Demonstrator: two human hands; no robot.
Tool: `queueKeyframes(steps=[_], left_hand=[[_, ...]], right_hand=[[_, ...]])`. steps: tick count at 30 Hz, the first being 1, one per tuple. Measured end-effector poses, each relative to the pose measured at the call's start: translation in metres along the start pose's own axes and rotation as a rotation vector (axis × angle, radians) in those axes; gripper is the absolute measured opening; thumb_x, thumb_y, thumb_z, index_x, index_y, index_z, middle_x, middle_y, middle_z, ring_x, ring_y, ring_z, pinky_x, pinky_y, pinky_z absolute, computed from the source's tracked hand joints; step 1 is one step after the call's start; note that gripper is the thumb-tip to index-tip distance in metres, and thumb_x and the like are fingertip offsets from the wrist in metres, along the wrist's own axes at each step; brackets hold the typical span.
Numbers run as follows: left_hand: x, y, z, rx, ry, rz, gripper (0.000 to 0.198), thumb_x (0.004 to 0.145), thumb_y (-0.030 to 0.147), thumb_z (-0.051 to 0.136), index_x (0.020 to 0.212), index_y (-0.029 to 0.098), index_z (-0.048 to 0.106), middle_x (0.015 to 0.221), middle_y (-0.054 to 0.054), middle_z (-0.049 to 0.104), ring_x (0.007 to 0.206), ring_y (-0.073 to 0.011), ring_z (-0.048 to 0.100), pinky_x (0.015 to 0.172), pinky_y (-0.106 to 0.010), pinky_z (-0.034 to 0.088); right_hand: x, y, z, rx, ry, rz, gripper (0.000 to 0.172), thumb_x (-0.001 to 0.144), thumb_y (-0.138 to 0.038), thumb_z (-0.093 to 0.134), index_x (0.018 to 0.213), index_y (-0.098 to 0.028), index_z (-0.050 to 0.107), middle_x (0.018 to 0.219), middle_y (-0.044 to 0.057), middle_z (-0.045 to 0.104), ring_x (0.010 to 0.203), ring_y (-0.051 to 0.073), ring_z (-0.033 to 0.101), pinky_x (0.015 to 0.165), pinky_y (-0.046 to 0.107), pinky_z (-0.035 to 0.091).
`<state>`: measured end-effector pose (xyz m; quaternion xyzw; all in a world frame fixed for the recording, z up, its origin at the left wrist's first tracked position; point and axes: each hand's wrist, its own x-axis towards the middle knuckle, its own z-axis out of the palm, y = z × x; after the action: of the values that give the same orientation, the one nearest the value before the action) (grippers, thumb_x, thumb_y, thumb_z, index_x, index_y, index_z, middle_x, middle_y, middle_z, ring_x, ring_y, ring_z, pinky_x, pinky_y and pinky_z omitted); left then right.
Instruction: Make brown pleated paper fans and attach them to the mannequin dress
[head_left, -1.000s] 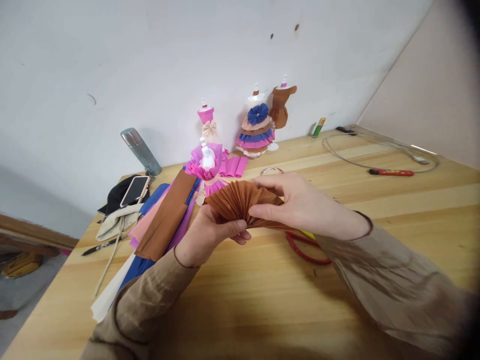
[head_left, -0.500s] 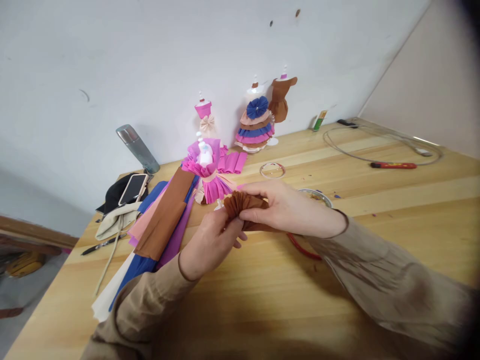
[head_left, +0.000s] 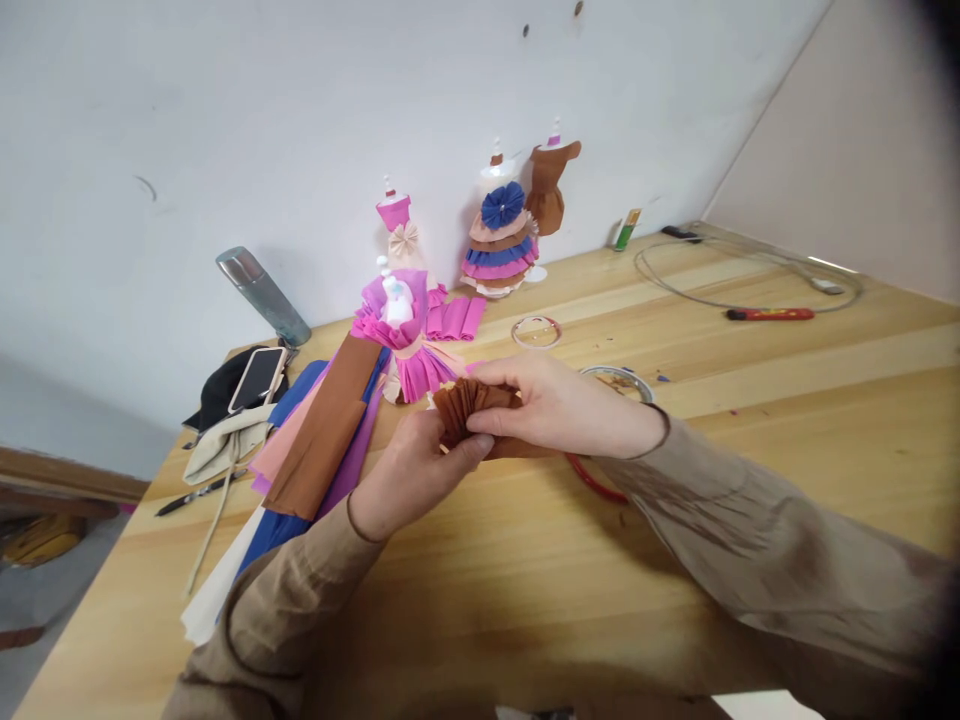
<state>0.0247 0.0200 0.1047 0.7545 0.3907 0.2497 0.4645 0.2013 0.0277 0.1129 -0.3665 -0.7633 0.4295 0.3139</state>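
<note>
Pleated brown paper (head_left: 466, 402) is held between both hands above the middle of the wooden table. My left hand (head_left: 412, 465) grips its left end, the thumb lying along the lower folds. From the right, my right hand (head_left: 544, 405) pinches the folds between thumb and fingers, and a flat brown tail hangs below it. Just behind the hands stands a small dress form (head_left: 397, 300) in pink and purple paper. Part of a white form shows beside the left fingers, mostly hidden.
Colored paper strips (head_left: 319, 450), a phone (head_left: 257, 380) and a pen (head_left: 199, 493) lie left. A metal flask (head_left: 262, 295) leans behind. Further forms (head_left: 501, 240) stand by the wall. A bowl (head_left: 637, 385), red-handled tool (head_left: 771, 314) and looped cable (head_left: 667, 293) are right.
The whole view has shifted slightly, moving the scene left and up. My left thumb now lies extended along the folds, and the pleated part looks more spread.
</note>
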Motion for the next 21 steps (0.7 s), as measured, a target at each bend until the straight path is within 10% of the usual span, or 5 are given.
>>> queueKeyframes(steps=[21], left_hand=[[0.005, -0.006, 0.0, -0.429, -0.131, -0.121, 0.048, 0.069, 0.044, 0.077, 0.099, 0.014, 0.055, 0.066, 0.0, 0.061, 0.045, -0.0097, 0.057, 0.041, -0.02, 0.047]], right_hand=[[-0.001, 0.0, -0.01, -0.115, 0.086, -0.075, 0.019, 0.082, -0.032, 0.06, 0.091, -0.018, 0.068, 0.085, 0.003, 0.071, 0.076, 0.017, 0.064, 0.068, 0.029, 0.051]])
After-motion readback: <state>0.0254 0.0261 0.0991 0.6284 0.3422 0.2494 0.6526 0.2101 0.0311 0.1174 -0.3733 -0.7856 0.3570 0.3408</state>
